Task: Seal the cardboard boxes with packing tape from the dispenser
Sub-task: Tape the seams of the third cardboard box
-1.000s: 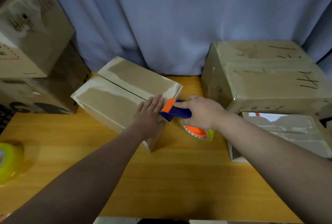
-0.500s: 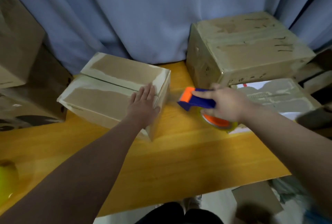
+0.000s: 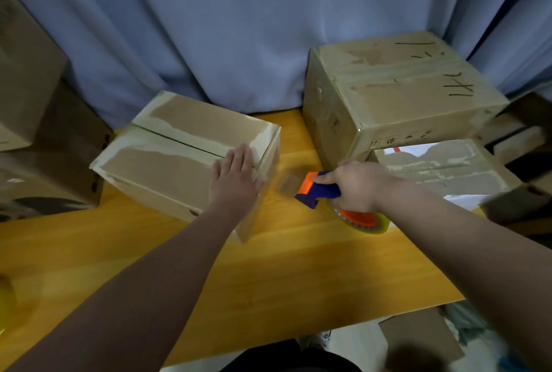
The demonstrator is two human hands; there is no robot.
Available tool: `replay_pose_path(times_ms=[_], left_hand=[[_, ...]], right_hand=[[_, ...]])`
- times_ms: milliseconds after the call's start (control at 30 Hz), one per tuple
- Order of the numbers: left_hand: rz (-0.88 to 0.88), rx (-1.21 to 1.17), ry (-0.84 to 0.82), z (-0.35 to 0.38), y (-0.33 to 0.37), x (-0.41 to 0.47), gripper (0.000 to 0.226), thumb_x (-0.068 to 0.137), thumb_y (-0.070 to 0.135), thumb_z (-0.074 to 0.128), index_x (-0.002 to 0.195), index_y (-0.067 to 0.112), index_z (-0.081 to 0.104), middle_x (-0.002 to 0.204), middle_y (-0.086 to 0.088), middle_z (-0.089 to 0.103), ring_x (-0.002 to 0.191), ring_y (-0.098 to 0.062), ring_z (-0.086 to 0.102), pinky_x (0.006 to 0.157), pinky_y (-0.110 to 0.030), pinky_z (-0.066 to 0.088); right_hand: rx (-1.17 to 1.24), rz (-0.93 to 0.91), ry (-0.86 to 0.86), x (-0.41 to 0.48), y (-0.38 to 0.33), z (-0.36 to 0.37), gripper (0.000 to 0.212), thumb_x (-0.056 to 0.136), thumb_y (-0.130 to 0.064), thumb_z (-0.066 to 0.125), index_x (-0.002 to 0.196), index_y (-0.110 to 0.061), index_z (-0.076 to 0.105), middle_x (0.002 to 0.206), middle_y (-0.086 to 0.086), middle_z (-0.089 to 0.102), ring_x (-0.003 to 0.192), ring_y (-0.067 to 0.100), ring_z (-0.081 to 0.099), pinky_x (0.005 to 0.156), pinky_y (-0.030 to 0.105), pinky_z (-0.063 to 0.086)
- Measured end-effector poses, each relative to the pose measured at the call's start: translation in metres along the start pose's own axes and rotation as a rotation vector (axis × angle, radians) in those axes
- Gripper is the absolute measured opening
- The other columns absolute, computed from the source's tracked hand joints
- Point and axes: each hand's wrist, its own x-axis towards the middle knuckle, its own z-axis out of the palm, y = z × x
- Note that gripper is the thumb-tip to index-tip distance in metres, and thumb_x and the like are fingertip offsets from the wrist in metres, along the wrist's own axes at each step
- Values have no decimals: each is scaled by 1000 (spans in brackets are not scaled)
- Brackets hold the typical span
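Head view: the small cardboard box point(image 3: 167, 162) sits on the tabletop point(image 3: 298, 267), flaps folded shut with a dark seam between them. The left hand point(image 3: 236, 176) lies flat on the box's right end, fingers straight. Just right of the box — not touching it — the right hand point(image 3: 358, 189) grips the blue-and-orange tape dispenser point(image 3: 321, 189). Farther right of the box stands a larger taped box point(image 3: 403, 93).

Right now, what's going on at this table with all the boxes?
A person looks set to tape a small box shut on the wooden table. Their left hand presses flat on its top, while the right hand grips a blue and orange tape dispenser just off the box's right end. The slit between the top flaps looks untaped.
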Motion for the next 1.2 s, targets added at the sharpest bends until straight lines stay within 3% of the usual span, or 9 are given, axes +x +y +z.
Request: replay_pose_path(times_ms=[167,267,633,733,800,833,933,1100,1200], left_hand=[[-3,2,-1,2,0,0,68,100,51,23,152,19,-5,160,1,-9,147,-19,-8,119,-41,-2],[-21,-6,-3,4,1,1,68,100,50,25,153,20,-5,160,2,-9,147,-18,-8,119,-41,-2],[-27,54,-19,4,9,-2,68,99,53,21,152,21,-7,160,3,-10,147,-19,-9,118,-42,-4],[-19,40,-41,-2,4,0,68,99,54,20,153,22,-6,161,3,-8,147,-19,-8,118,-41,-3],[-6,39,-59,-4,2,-1,68,99,53,19,153,21,-7,161,2,-9,147,-19,-8,119,-41,-3],[0,43,-66,-5,2,-2,68,99,53,19,153,20,-7,160,2,-9,147,-19,-9,119,-41,-4],[13,36,-77,-7,2,-3,67,100,50,19,153,19,-6,160,1,-9,147,-20,-9,119,-42,-3],[101,14,-74,-11,-1,-13,67,100,48,24,153,17,-3,160,-1,-8,147,-21,-9,119,-41,-4],[186,-8,-93,-8,-6,-23,68,100,48,26,153,18,-4,160,0,-9,147,-18,-11,119,-39,-7]], right_hand=[[45,5,-215,31,-23,-15,26,84,-24,54,108,-28,62,92,-1,58,82,22,55,63,29,41],[69,0,-240,46,-35,-17,5,78,-19,57,74,-18,54,72,-1,53,62,20,48,57,26,38],[37,-48,-244,63,-48,-18,13,78,-14,58,67,-14,52,63,1,44,52,19,40,46,24,32],[-122,-83,-383,66,-44,-3,21,77,-21,63,59,-17,54,67,1,52,63,22,52,66,29,51],[-118,-21,-371,62,-30,18,14,79,-23,60,67,-18,55,74,1,55,66,21,51,73,32,47],[-47,10,-305,59,-21,28,8,81,-26,58,78,-18,58,83,2,59,70,22,52,73,32,43],[357,86,-82,57,3,48,37,88,-33,58,121,-22,45,107,7,62,91,27,59,75,35,48],[1249,332,68,48,12,93,52,91,-31,64,129,-10,37,114,10,57,102,26,57,89,35,46],[1543,468,79,41,10,131,52,92,-31,62,134,-11,38,122,9,54,112,27,54,93,39,46]])
